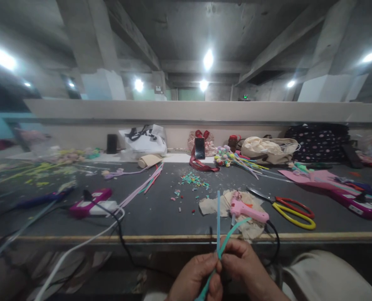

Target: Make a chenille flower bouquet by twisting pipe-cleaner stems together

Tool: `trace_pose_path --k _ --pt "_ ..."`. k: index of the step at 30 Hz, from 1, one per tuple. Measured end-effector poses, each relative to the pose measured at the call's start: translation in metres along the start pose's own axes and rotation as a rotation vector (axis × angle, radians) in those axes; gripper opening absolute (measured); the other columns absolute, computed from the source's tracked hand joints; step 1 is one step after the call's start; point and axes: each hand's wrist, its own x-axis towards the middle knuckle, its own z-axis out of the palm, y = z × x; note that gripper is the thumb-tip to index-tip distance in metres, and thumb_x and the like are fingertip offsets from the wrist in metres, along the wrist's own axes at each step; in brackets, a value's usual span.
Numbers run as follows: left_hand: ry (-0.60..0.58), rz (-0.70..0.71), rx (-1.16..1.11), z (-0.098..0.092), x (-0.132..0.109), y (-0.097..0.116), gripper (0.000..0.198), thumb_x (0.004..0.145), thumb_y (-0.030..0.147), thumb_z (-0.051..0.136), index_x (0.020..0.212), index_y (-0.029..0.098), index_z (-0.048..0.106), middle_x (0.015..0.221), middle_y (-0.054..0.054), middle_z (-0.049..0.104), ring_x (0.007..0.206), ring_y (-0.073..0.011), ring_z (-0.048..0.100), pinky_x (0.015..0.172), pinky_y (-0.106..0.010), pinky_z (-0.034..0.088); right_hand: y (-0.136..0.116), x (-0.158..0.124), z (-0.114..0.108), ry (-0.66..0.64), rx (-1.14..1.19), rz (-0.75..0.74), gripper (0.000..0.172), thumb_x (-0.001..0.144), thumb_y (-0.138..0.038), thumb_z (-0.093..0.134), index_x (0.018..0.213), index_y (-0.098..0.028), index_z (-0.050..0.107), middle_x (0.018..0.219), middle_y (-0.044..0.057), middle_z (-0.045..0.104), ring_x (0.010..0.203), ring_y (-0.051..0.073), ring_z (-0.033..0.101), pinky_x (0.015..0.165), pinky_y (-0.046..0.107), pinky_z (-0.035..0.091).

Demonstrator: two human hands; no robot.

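My left hand and my right hand meet at the front of the table, fingertips pinched together. Between them runs a green fuzzy stem, bent to the upper right, with its lower part passing under my left fingers. A thin, straight light-blue stem stands upright from the same pinch. Just beyond my fingers, a pink hot glue gun rests on a crumpled beige cloth or paper. Scissors with red and yellow handles lie to its right.
Green and yellow scraps are scattered mid-table. Purple-and-white power strips lie left and right, with a white cable crossing the front edge. Behind are a phone, a white bag, bundled stems and pink sheet.
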Motion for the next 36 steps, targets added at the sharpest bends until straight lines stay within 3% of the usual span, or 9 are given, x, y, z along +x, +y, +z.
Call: trace_pose_path --k 4,9,13,17,23,29,32,36 --pt "-0.055 -0.006 0.034 -0.006 0.006 -0.007 0.032 0.059 0.044 0.060 0.054 0.015 0.050 0.022 0.007 0.038 0.018 -0.0036 0.028 0.025 -0.015 0.019 -0.002 -0.002 0.000 0.003 -0.008 0.002 0.008 0.063 -0.018 0.058 0.058 -0.013 0.061 0.044 -0.005 0.050 0.038 0.004 0.028 0.038 0.017 0.019" --pt "-0.026 0.019 0.064 -0.007 0.008 -0.009 0.031 0.060 0.045 0.059 0.055 0.016 0.049 0.023 0.009 0.036 0.017 -0.0030 0.025 0.026 -0.016 0.017 -0.003 -0.003 -0.001 -0.024 -0.011 -0.025 0.008 0.063 -0.020 0.059 0.062 -0.013 0.063 0.049 -0.003 0.053 0.041 0.005 0.031 0.040 0.017 0.023" --pt "-0.053 -0.034 0.048 -0.006 0.003 -0.007 0.032 0.058 0.046 0.060 0.055 0.016 0.048 0.022 0.009 0.032 0.019 -0.0027 0.023 0.029 -0.017 0.013 -0.005 -0.002 0.000 -0.026 -0.006 0.002 0.012 0.060 -0.023 0.061 0.057 -0.011 0.062 0.043 -0.004 0.052 0.039 0.004 0.033 0.038 0.016 0.022" --pt "-0.063 -0.128 0.053 -0.003 -0.005 -0.007 0.031 0.060 0.042 0.060 0.057 0.014 0.049 0.030 0.008 0.038 0.026 -0.0023 0.027 0.033 -0.018 0.011 -0.008 -0.004 -0.003 -0.076 0.007 0.024 0.016 0.059 -0.027 0.063 0.056 -0.011 0.059 0.043 -0.003 0.053 0.040 0.006 0.041 0.040 0.016 0.028" --pt "-0.115 -0.106 -0.037 0.000 -0.014 -0.013 0.026 0.069 0.037 0.055 0.062 0.013 0.051 0.029 0.011 0.029 0.025 -0.0010 0.013 0.034 -0.019 0.008 -0.010 -0.011 -0.008 -0.158 0.009 -0.059 0.019 0.064 -0.030 0.063 0.066 -0.012 0.058 0.050 -0.003 0.052 0.046 0.007 0.043 0.047 0.018 0.033" --pt "-0.237 -0.053 0.017 -0.004 -0.008 -0.005 0.025 0.072 0.037 0.053 0.064 0.013 0.052 0.029 0.008 0.039 0.026 -0.0025 0.028 0.035 -0.018 0.016 -0.007 -0.006 -0.005 -0.106 -0.005 -0.060 0.026 0.074 -0.035 0.053 0.069 -0.011 0.061 0.048 -0.001 0.053 0.042 0.006 0.041 0.041 0.017 0.028" --pt "-0.204 -0.009 0.036 -0.007 -0.003 -0.003 0.025 0.074 0.037 0.049 0.066 0.013 0.052 0.030 0.007 0.043 0.025 -0.0031 0.032 0.036 -0.018 0.019 -0.007 -0.001 -0.003 -0.100 0.067 -0.037 0.035 0.079 -0.039 0.043 0.077 -0.009 0.062 0.051 0.001 0.055 0.040 0.006 0.044 0.036 0.015 0.025" --pt "-0.128 0.039 0.122 -0.011 0.005 -0.009 0.033 0.064 0.045 0.057 0.057 0.013 0.052 0.027 0.006 0.043 0.022 -0.0035 0.031 0.031 -0.018 0.017 -0.002 0.001 -0.003 -0.053 0.086 -0.030 0.027 0.075 -0.033 0.051 0.078 -0.009 0.063 0.047 0.000 0.053 0.039 0.006 0.043 0.037 0.014 0.027"
